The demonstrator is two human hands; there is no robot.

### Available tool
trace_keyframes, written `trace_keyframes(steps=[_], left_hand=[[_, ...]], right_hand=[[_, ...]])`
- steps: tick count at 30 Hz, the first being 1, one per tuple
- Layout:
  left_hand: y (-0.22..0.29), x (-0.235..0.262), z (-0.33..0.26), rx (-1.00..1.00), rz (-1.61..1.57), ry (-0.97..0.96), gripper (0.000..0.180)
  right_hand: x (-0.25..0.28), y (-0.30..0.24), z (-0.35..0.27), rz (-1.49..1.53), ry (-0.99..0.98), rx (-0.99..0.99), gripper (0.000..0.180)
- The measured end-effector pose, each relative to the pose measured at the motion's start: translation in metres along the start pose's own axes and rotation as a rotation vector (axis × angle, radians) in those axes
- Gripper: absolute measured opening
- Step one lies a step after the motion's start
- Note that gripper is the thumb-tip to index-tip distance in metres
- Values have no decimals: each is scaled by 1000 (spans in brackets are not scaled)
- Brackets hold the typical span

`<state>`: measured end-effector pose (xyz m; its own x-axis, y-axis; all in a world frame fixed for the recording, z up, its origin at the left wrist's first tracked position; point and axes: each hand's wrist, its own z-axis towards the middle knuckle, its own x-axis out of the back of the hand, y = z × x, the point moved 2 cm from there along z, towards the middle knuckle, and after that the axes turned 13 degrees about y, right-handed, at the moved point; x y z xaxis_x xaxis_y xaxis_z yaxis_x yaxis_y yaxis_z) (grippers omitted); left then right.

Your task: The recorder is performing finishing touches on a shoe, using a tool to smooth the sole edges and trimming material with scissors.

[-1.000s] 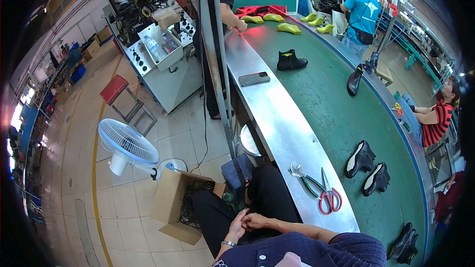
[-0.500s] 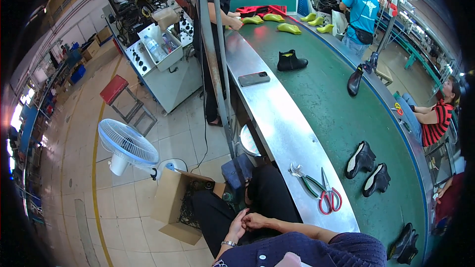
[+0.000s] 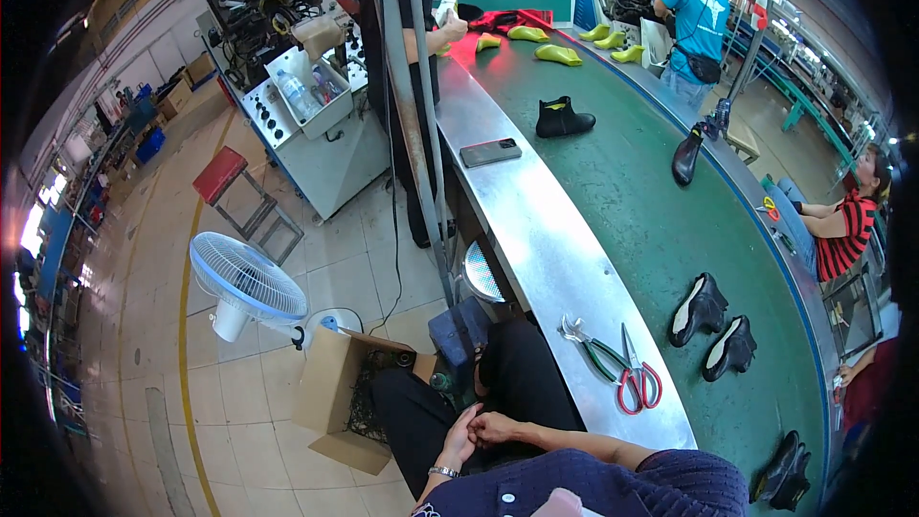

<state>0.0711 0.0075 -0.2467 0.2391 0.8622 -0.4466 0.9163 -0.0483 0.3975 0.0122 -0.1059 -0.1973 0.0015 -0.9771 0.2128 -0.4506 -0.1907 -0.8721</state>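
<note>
1. On the person's lap, two bare hands meet: the left hand (image 3: 461, 434) with fingers straight and side by side, the right hand (image 3: 491, 428) curled against it. I cannot tell whether anything is pinched between them.
2. Near right, the metal counter (image 3: 531, 215) carries one pair of green-handled pliers (image 3: 582, 336), one pair of red-handled scissors (image 3: 635, 366) just beside it, and, farther off, one phone (image 3: 490, 152). Both hands are apart from all three.
3. Right of the counter, the green belt (image 3: 637, 220) bears one black ankle boot (image 3: 565, 122) far off, one dark shoe (image 3: 685, 159) at its far right edge, and two black shoes (image 3: 697, 314) nearer.
4. Near right, more black footwear (image 3: 783, 469) sits crowded and dim; its count is hard to make out.
5. At the far end, six yellow-green foot shapes (image 3: 558, 56) show clearly, three left and three right; something yellow is partly hidden by a co-worker's hand (image 3: 450, 31).
6. On the left floor: one fan (image 3: 251, 278), one red-topped stool (image 3: 221, 175), and one open cardboard box (image 3: 324, 385), its dark contents a tangle partly covered by the person's leg.
7. Four co-workers show; the far left one's head and most of the near right one are cut off.
</note>
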Motion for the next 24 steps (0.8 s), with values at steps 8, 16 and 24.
trace_keyframes(steps=[8, 16, 24], left_hand=[[3, -6, -5, -25, 3, 20, 39], [2, -2, -2, 8, -1, 8, 38], [0, 1, 1, -8, 4, 1, 38]], right_hand=[[1, -3, -1, 4, 16, -14, 15], [1, 1, 0, -50, 39, 44, 16], [2, -6, -4, 17, 20, -20, 16]])
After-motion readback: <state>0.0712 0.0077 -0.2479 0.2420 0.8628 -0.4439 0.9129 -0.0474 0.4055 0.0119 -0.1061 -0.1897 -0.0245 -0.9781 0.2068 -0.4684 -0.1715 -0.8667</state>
